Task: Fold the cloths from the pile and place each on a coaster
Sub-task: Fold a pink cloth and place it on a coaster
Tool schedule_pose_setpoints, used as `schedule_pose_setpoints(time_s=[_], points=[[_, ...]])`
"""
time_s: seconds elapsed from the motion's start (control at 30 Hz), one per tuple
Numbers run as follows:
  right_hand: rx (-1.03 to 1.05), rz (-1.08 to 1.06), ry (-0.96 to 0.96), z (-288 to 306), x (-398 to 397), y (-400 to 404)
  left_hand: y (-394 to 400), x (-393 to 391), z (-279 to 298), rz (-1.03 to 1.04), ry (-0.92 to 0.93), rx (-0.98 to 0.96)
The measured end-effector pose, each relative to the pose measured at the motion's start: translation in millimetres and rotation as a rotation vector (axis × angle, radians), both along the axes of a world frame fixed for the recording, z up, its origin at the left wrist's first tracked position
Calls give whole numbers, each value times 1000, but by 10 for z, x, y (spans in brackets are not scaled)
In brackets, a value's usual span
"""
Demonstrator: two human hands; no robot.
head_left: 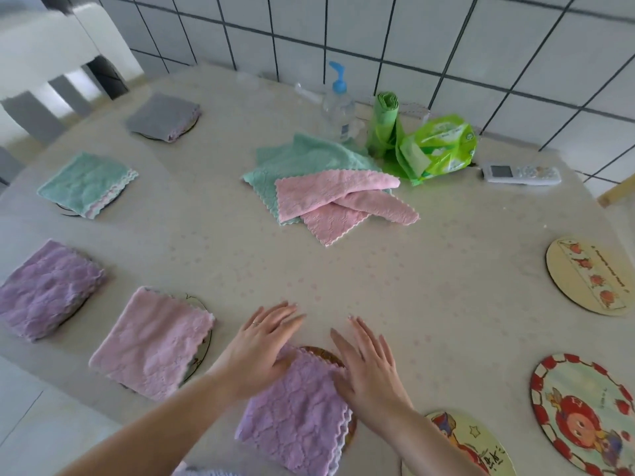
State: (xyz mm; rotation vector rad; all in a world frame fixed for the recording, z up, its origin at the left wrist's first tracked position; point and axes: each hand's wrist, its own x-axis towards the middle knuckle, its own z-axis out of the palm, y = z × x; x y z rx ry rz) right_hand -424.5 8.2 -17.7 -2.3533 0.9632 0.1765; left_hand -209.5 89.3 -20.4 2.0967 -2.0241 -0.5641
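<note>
A folded purple cloth (299,413) lies on a round coaster (324,353) at the near edge of the table. My left hand (261,345) and my right hand (369,364) lie flat with straight fingers over its far corners. The pile in the middle of the table holds a pink cloth (336,197) on top of a mint cloth (309,159). Folded cloths sit on coasters to the left: pink (151,341), purple (44,290), mint (86,183) and grey (163,116). Bare coasters lie at the right (589,276), (584,412) and near right (470,444).
At the back by the tiled wall stand a pump bottle (338,101), a green bag roll (383,123), a green wipes pack (439,146) and a white remote (520,173). A white chair (51,56) is at the back left.
</note>
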Motion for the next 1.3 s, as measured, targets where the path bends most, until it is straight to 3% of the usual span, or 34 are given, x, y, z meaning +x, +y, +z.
schedule_pose_setpoints(time_s=[0.3, 0.43, 0.6, 0.73, 0.97, 1.1, 1.2, 1.3], points=[[-166, -19, 72, 233, 847, -1406, -1348, 733, 47, 219, 84, 7], [-205, -42, 94, 318, 1189, -2038, -2052, 882, 91, 287, 181, -81], [-224, -71, 87, 318, 1491, -2612, -2668, 968, 32, 252, 113, -57], [-369, 49, 243, 268, 1569, -2852, -2724, 1060, -62, 255, 25, -81], [-638, 120, 263, 358, 1530, -2792, -2492, 1137, 174, 137, 88, -207], [-551, 99, 229, 558, 1350, -2685, -2323, 1121, 532, 130, 89, -267], [-708, 148, 162, 774, 1163, -2596, -2211, 1115, 858, 111, 83, -312], [-722, 135, 267, 1092, 957, -2453, -2066, 1079, 1154, 75, 46, -351]])
